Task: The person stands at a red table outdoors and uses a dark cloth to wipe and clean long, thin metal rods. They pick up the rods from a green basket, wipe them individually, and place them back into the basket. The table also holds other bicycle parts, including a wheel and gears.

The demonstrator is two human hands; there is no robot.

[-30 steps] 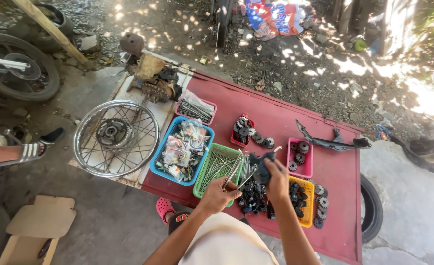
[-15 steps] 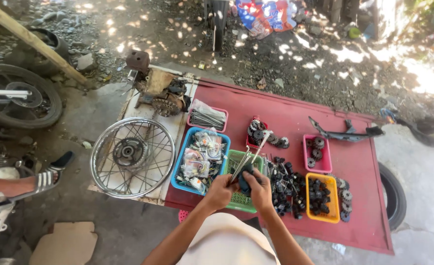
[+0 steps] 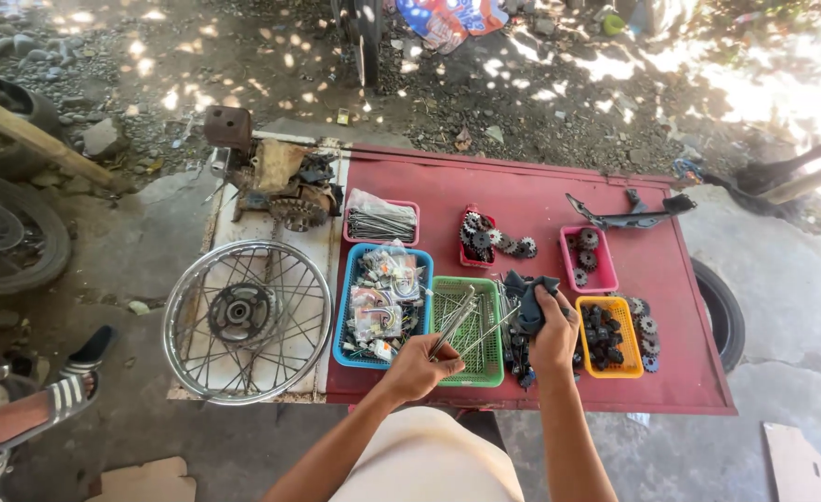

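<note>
My left hand [image 3: 421, 366] grips a bundle of thin metal spokes [image 3: 463, 323] above the green basket [image 3: 467, 374], which holds more spokes. My right hand [image 3: 553, 325] clutches a dark blue rag [image 3: 527, 293] just right of the green basket, over a pile of dark metal parts. Both hands hover near the front edge of the red table [image 3: 670, 372].
A blue basket [image 3: 341, 344] of packaged parts, pink trays of spokes [image 3: 380, 221] and gears [image 3: 587, 258], a yellow basket [image 3: 612, 336] of black sprockets, a spoked wheel [image 3: 247, 320], an old engine part [image 3: 275, 186], a tyre [image 3: 724, 311] and another person's sandalled foot [image 3: 52, 400].
The view shifted so the table sits more central. My left hand now lifts a bundle of spokes over the green basket, and my right hand has moved right, holding the rag.
</note>
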